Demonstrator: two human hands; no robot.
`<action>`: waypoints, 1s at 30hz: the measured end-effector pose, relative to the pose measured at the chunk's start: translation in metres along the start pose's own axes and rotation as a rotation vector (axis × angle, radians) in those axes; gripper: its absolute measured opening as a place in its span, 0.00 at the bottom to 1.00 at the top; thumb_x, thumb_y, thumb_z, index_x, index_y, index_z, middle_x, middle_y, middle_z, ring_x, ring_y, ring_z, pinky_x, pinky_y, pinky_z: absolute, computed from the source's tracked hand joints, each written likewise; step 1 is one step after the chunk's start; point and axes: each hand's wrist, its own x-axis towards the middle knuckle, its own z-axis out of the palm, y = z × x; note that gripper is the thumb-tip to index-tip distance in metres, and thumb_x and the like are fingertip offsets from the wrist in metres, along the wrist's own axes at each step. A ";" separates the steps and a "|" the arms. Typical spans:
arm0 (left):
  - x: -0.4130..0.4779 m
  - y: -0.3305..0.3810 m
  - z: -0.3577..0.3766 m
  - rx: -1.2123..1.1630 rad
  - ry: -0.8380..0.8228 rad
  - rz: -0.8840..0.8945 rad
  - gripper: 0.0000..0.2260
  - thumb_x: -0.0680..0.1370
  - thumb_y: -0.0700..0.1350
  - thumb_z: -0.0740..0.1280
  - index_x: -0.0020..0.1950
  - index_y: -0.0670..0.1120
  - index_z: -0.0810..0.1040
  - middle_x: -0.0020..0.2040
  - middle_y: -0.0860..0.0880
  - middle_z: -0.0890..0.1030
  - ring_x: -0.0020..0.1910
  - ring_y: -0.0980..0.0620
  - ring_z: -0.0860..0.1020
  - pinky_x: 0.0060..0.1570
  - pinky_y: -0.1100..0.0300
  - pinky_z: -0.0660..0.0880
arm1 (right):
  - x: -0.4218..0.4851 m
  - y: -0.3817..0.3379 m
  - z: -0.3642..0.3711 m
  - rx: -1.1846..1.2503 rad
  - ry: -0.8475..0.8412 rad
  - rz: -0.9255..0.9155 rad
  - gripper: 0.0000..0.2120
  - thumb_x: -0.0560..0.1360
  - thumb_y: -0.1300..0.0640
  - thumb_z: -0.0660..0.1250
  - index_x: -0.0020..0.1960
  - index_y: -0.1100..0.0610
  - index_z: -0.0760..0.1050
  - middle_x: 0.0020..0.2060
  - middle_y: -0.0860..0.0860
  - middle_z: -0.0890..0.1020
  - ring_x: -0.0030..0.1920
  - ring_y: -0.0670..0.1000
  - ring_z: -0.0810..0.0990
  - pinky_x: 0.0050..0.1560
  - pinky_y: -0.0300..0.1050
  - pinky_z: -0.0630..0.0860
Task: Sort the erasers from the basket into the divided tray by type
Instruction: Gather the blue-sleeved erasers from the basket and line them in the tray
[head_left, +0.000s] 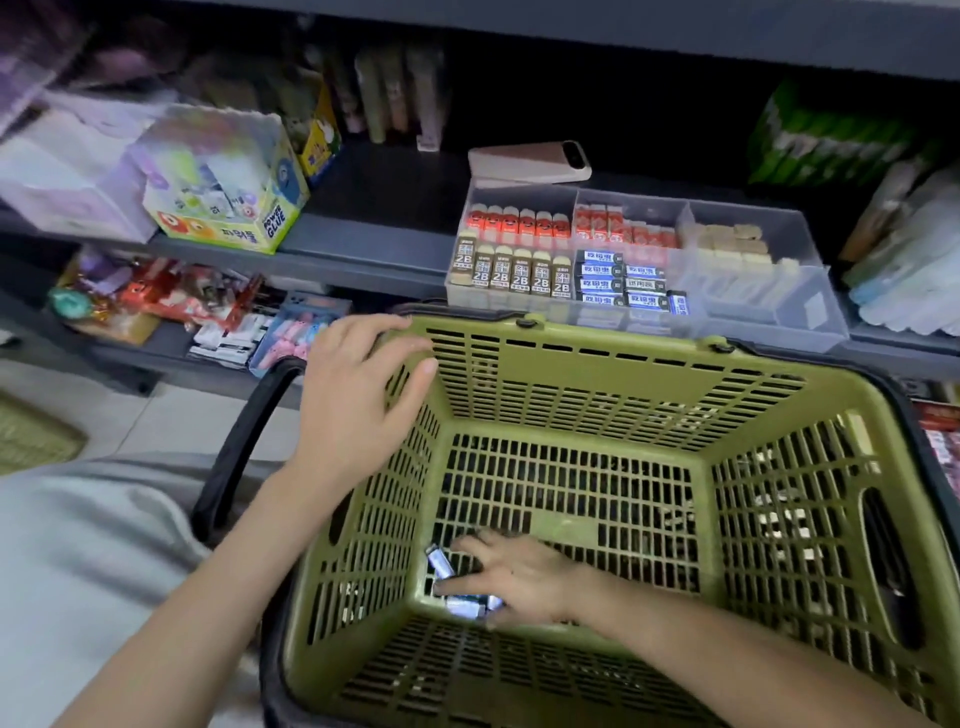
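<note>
Your left hand (358, 384) grips the basket (597, 374) rim at 10 o'clock, likely to steady it. Your right hand (514, 577) curls its fingers narrowly round the blue-wrapped erasers (441, 564) at 7 o'clock on the basket floor. The divided tray (821, 317) sits on the shelf (363, 244) at 12 o'clock, within easy reach.

Basket (571, 384): mouth open upward, slatted walls on all sides. Left hand (358, 384) grips its far-left rim corner. The right hand (514, 577), fingers round erasers (442, 564), fills the near-left floor corner. Divided tray (810, 291): top open, just behind the basket's far rim. Shelf board (571, 31) overhangs it, and a pink case (530, 163) lies across its rear edge.
</note>
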 end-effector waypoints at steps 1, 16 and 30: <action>-0.001 0.001 0.000 -0.004 0.002 -0.008 0.15 0.78 0.49 0.61 0.50 0.41 0.83 0.52 0.43 0.81 0.54 0.40 0.77 0.57 0.47 0.69 | 0.006 0.001 0.003 -0.069 -0.015 -0.037 0.32 0.75 0.43 0.63 0.75 0.41 0.52 0.72 0.58 0.57 0.67 0.61 0.63 0.55 0.53 0.73; 0.000 0.011 0.016 -0.193 -0.097 -0.104 0.08 0.77 0.41 0.66 0.53 0.42 0.82 0.53 0.46 0.80 0.55 0.48 0.76 0.58 0.60 0.65 | -0.014 0.056 0.003 0.474 0.417 0.447 0.11 0.77 0.60 0.63 0.58 0.58 0.76 0.50 0.49 0.72 0.40 0.43 0.76 0.41 0.30 0.75; -0.001 0.031 0.042 -1.493 -0.972 -1.447 0.15 0.71 0.49 0.69 0.50 0.39 0.83 0.43 0.38 0.83 0.38 0.42 0.83 0.35 0.51 0.81 | -0.044 0.004 -0.104 0.741 1.067 0.217 0.18 0.73 0.54 0.67 0.63 0.51 0.73 0.51 0.43 0.74 0.41 0.44 0.77 0.39 0.39 0.78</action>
